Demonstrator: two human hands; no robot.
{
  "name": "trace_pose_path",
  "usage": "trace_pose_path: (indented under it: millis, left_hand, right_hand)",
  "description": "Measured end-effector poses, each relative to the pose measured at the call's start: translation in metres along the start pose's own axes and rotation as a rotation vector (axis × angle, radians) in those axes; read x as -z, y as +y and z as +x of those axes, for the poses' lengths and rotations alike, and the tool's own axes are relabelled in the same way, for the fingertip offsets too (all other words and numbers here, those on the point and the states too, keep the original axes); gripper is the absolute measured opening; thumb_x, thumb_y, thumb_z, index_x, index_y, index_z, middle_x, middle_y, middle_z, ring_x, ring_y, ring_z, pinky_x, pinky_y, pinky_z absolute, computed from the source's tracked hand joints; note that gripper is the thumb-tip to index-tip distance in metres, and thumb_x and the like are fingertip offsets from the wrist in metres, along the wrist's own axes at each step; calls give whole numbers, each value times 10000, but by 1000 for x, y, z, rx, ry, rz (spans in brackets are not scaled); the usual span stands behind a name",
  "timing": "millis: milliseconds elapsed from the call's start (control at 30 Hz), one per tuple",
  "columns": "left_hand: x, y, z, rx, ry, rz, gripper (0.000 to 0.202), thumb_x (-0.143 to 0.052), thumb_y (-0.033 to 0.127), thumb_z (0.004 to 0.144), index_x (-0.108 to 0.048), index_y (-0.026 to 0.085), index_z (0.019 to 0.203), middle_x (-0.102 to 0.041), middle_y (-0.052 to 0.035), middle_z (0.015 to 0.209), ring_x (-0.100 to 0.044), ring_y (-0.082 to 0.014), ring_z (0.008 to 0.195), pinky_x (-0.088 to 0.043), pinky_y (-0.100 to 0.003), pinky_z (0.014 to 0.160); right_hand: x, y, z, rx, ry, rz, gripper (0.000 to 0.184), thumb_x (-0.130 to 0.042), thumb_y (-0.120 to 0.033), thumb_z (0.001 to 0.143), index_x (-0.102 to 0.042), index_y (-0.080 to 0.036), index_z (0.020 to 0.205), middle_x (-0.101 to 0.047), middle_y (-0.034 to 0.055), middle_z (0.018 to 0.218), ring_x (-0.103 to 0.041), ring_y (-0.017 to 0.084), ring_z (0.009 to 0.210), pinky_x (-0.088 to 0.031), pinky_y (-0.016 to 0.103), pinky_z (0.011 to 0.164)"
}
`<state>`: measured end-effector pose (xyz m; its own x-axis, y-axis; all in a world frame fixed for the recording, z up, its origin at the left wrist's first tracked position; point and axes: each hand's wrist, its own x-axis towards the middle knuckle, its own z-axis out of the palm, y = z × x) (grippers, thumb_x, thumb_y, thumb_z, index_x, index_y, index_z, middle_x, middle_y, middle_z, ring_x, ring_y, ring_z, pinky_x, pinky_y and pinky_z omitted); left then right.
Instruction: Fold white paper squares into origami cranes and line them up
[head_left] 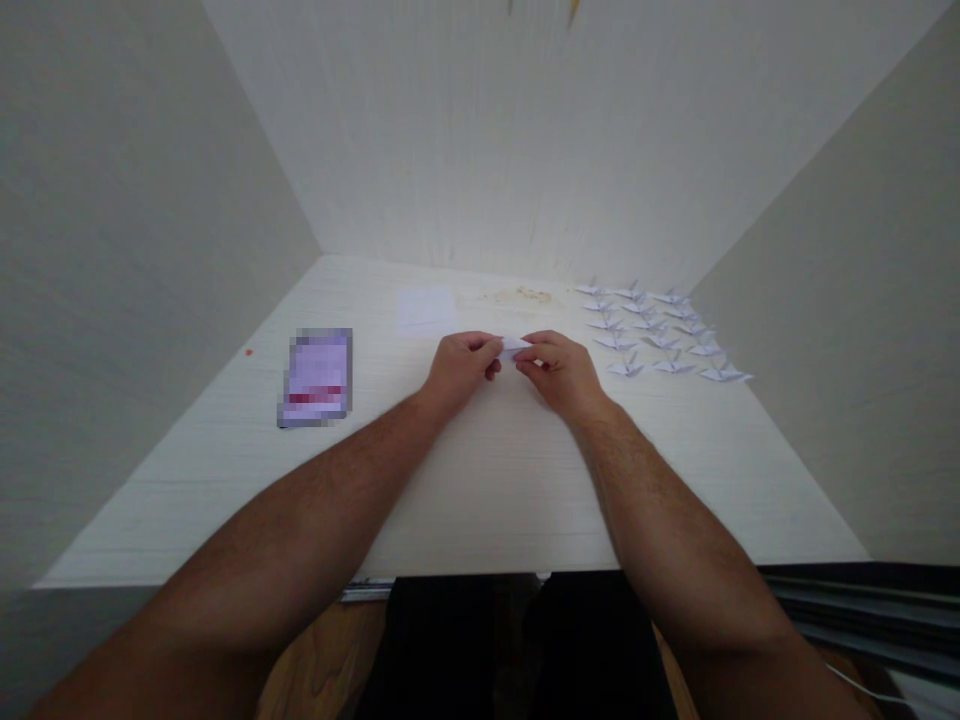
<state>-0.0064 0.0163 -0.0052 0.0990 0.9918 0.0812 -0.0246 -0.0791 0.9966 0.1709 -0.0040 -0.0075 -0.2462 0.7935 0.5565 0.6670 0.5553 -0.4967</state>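
Between my two hands is a small piece of folded white paper (pixel 512 346), held just above the middle of the table. My left hand (pixel 466 362) pinches its left end between thumb and fingers. On the other side, my right hand (pixel 556 364) grips the right end, fingertips closed on it. Most of the paper's folds are covered by my fingers. Beyond my left hand lies a flat stack or sheet of white paper (pixel 426 310). To the right of my right hand stand several folded white paper cranes (pixel 628 368) in rows.
A blurred-out purple item with a red band (pixel 318 375) lies at the left of the white table (pixel 495 500). A small orange bit (pixel 249 352) is near the left edge. Brownish marks (pixel 529 295) show at the back. Pale walls enclose the left, back and right sides.
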Motion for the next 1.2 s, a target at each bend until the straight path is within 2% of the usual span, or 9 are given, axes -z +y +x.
trace_pose_path:
  millis: [167, 500, 600, 733, 867, 933, 1033, 1100, 1200]
  left_hand:
    - [0, 3, -1, 3, 8, 45, 157, -676, 287, 770, -731, 142, 745, -617, -12, 535, -501, -101, 437, -392, -236, 449]
    - [2, -5, 2, -9, -14, -42, 181, -699, 317, 752, -708, 139, 723, -584, -2, 515, -476, -87, 426, -376, -225, 431]
    - [2, -5, 2, 22, -43, -121, 196, -729, 327, 733, -711, 135, 767, -631, -22, 585, -556, -107, 488, -426, -223, 456]
    - [1, -1, -3, 29, -132, -224, 291, -762, 348, 722, -723, 147, 929, -727, -74, 881, -695, -173, 742, -564, -278, 608]
    - [1, 5, -8, -17, -193, -192, 574, -834, 322, 663, -679, 176, 1196, -742, -51, 845, -697, -165, 748, -600, -331, 725]
    - [1, 7, -9, -23, -191, -178, 586, -847, 314, 646, -688, 158, 1188, -741, -51, 812, -691, -158, 716, -602, -334, 731]
    - [0, 8, -10, -20, -163, -192, 526, -845, 311, 649, -711, 141, 1128, -743, -61, 834, -693, -158, 711, -605, -330, 709]
    - [0, 8, -9, -22, -155, -202, 504, -843, 318, 654, -717, 143, 1110, -741, -59, 837, -695, -158, 716, -606, -323, 696]
    - [0, 7, -8, -33, -147, -188, 465, -842, 339, 659, -729, 155, 1072, -738, -61, 881, -699, -161, 735, -606, -312, 677]
  right_hand:
    - [4, -4, 2, -16, 30, -21, 82, -686, -181, 816, -741, -242, 827, -740, 37, 990, -673, 190, 882, -536, 336, 779]
    - [2, -4, 2, -89, 127, 46, 30, -698, -232, 789, -697, -205, 802, -688, 25, 801, -603, 139, 665, -500, 280, 610]
    - [3, -8, 2, -147, 140, 98, 43, -699, -239, 774, -678, -202, 775, -679, 14, 769, -589, 129, 635, -489, 275, 597]
    - [2, -14, 2, -229, 138, 170, 78, -695, -238, 759, -637, -198, 726, -653, -13, 679, -553, 111, 570, -457, 259, 567]
    - [0, -16, 1, -276, 133, 193, 117, -700, -280, 759, -622, -202, 723, -604, -35, 596, -520, 104, 531, -412, 246, 529]
    - [-1, -16, 0, -289, 143, 204, 139, -716, -299, 750, -611, -207, 750, -579, -49, 573, -509, 100, 517, -400, 241, 519]
    - [-2, -14, 0, -291, 186, 241, 243, -738, -273, 723, -611, -228, 926, -585, -68, 608, -528, 100, 529, -415, 238, 527]
    - [-2, -13, 0, -255, 190, 269, 353, -727, -244, 728, -616, -242, 1063, -631, -53, 697, -552, 101, 558, -442, 244, 547]
    - [-2, -11, 1, -187, 155, 290, 325, -686, -234, 767, -671, -244, 1092, -692, -2, 857, -578, 101, 613, -486, 259, 589]
